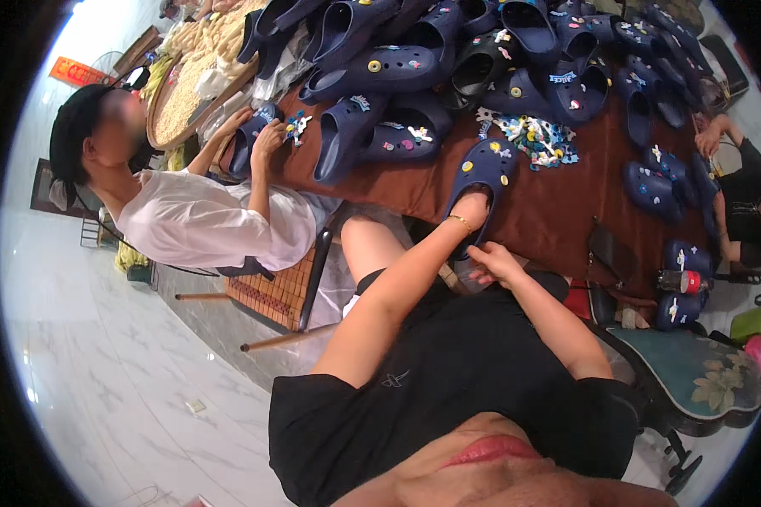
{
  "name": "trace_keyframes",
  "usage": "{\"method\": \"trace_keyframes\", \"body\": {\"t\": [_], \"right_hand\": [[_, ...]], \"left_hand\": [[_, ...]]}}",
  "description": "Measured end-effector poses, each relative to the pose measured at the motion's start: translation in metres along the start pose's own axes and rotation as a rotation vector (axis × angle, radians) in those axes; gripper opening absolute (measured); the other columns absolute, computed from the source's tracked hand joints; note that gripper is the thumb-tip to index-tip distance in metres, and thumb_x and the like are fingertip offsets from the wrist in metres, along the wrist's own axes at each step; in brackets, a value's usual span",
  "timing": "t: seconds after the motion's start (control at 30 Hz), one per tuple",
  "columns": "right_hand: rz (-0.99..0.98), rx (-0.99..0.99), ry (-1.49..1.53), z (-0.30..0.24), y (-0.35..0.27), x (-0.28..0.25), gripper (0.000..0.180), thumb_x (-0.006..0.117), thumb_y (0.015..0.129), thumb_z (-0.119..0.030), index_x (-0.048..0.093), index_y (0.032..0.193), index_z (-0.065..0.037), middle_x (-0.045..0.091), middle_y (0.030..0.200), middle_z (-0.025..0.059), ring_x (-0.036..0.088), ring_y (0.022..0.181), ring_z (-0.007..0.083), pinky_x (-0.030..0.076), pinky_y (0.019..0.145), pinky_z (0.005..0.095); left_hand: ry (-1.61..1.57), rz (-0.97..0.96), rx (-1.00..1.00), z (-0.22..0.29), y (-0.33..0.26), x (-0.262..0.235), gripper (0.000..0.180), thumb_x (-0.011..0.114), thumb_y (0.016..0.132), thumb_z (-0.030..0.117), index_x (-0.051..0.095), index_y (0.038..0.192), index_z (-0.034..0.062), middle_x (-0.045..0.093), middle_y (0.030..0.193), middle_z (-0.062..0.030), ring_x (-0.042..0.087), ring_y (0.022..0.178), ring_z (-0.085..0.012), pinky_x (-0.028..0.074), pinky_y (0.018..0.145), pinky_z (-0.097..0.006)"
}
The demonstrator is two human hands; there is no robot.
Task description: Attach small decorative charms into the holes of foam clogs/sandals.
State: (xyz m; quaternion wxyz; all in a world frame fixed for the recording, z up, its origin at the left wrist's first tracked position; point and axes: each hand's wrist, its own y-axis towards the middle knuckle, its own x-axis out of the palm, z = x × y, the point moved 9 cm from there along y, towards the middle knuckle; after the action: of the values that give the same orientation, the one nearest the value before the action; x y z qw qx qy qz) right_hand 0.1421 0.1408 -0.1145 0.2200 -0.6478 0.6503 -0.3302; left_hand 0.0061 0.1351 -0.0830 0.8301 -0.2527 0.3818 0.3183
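Here's my left hand deep inside the navy clog by the brown cloth, fingers hidden, so I can't tell their grip! My right hand sits near its heel, fingers parted. A lettered charm tops another clog; a bottle wears a red label.

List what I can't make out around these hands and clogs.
All in the head view:
Left hand: fingers hidden inside the navy clog.
Right hand: too small to tell whether its fingertips touch that clog's heel.
Heap of charms: single pieces too small, overlapping one another.
Piled clogs: some cut off by the top edge.
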Motion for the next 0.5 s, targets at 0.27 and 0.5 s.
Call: {"method": "trace_keyframes", "body": {"t": [0.27, 0.5], "right_hand": [[0.03, -0.02, 0.261, -0.019, 0.007, 0.013, 0.05, 0.062, 0.08, -0.03, 0.036, 0.111, -0.001, 0.054, 0.095, 0.01, 0.06, 0.063, 0.0208, 0.049, 0.047, 0.0277], [0.278, -0.223, 0.072, -0.029, 0.006, -0.011, 0.032, 0.05, 0.079, -0.016, 0.044, 0.106, 0.001, 0.057, 0.088, 0.0118, 0.058, 0.06, 0.0184, 0.049, 0.045, 0.0272]], "left_hand": [[0.045, 0.178, 0.272, 0.037, -0.044, -0.055, 0.02, 0.047, 0.079, 0.013, 0.061, 0.09, 0.0034, 0.06, 0.082, -0.02, 0.059, 0.079, -0.0355, 0.047, 0.071, -0.043], [-0.461, 1.035, -0.027, -0.06, -0.09, -0.146, 0.016, 0.049, 0.082, 0.005, 0.06, 0.092, 0.0023, 0.061, 0.086, -0.0145, 0.059, 0.08, -0.0284, 0.046, 0.072, -0.034]]}}
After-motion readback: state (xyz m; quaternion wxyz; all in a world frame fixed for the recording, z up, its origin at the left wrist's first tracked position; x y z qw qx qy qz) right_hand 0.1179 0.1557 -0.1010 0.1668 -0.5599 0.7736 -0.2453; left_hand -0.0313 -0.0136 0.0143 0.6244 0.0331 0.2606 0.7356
